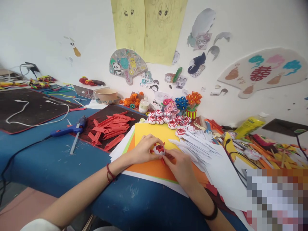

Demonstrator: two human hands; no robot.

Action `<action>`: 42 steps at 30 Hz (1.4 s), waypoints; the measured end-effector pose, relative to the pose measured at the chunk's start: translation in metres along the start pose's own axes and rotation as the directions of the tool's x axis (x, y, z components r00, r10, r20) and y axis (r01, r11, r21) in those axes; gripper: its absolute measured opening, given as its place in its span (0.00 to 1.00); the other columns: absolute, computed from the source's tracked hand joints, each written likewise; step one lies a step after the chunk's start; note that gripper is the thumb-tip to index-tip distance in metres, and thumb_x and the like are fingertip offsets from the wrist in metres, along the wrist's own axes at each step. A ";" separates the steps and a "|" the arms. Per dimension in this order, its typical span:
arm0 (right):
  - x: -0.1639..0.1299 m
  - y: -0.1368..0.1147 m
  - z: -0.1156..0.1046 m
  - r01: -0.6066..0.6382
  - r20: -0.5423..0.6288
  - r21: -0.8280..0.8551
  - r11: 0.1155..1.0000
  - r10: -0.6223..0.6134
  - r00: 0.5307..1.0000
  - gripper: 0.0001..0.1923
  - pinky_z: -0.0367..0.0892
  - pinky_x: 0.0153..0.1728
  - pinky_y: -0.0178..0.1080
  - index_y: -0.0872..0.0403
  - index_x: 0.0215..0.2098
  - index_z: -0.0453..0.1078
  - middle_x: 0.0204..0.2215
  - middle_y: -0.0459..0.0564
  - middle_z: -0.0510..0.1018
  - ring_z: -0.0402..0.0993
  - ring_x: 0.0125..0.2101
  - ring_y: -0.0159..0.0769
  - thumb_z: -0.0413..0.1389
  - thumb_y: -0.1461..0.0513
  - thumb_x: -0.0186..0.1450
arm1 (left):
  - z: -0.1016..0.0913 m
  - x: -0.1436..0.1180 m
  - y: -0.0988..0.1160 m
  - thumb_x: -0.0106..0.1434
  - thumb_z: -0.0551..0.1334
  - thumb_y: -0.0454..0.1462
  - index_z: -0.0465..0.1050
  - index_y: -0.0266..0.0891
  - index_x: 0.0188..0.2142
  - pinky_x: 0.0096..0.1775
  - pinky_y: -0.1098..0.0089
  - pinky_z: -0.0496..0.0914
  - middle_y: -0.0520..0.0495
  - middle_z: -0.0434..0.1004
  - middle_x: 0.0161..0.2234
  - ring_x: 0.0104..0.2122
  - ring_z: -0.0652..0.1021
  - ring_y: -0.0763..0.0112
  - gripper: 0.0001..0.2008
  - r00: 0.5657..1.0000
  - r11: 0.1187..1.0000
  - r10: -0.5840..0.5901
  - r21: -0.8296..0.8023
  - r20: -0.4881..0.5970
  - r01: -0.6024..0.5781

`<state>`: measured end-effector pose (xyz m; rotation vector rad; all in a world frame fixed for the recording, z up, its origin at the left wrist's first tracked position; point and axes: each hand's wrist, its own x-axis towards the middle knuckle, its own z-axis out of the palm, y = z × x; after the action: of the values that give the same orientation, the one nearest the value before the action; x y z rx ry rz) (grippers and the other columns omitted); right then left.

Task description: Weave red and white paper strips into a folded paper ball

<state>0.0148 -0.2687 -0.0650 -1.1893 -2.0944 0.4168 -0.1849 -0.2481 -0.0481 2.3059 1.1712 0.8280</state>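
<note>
Between my two hands, above a stack of coloured paper sheets, is a small red and white paper flower. The fingers of my left hand curve around its left side. My right hand pinches its lower right edge, where a bit of red paper sticks out. A pile of folded red paper strips lies to the left on a dark mat. Folded white paper strips fan out to the right. Behind the sheets, several finished red and white paper flowers sit grouped together.
A blue hot glue gun lies on the blue tabletop, its cord running left. A bowl, a small bottle and craft flowers stand along the wall. Mixed paper scraps and a yellow bottle crowd the right.
</note>
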 end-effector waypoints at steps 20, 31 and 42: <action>0.005 -0.002 -0.013 -0.160 0.001 0.217 0.963 0.164 0.986 0.11 0.72 0.30 0.40 0.51 0.36 0.80 0.29 0.49 0.83 0.77 0.26 0.39 0.61 0.54 0.61 | -0.010 0.000 0.000 0.56 0.72 0.41 0.74 0.44 0.44 0.51 0.62 0.62 0.48 0.76 0.43 0.46 0.71 0.61 0.17 0.999 0.998 0.023 -0.068 0.038 -0.020; 0.010 -0.014 -0.026 -0.429 0.447 0.788 0.442 0.069 0.892 0.28 0.74 0.42 0.45 0.52 0.59 0.65 0.45 0.57 0.80 0.81 0.36 0.41 0.51 0.45 0.68 | -0.023 0.001 0.007 0.58 0.71 0.36 0.76 0.46 0.45 0.59 0.58 0.60 0.46 0.72 0.56 0.56 0.69 0.60 0.15 0.955 0.879 0.294 -0.405 0.044 -0.252; 0.013 -0.010 -0.015 -0.254 0.190 0.816 0.519 0.174 0.966 0.20 0.75 0.44 0.44 0.48 0.44 0.68 0.47 0.49 0.78 0.78 0.43 0.41 0.68 0.56 0.57 | -0.026 -0.004 0.022 0.66 0.64 0.40 0.73 0.39 0.37 0.43 0.66 0.66 0.48 0.76 0.36 0.39 0.73 0.67 0.07 0.953 0.970 0.137 -0.158 -0.269 -0.184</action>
<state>0.0148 -0.2643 -0.0430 -0.8075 -1.4345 1.4343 -0.1922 -0.2613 -0.0170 2.2122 0.9687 1.2713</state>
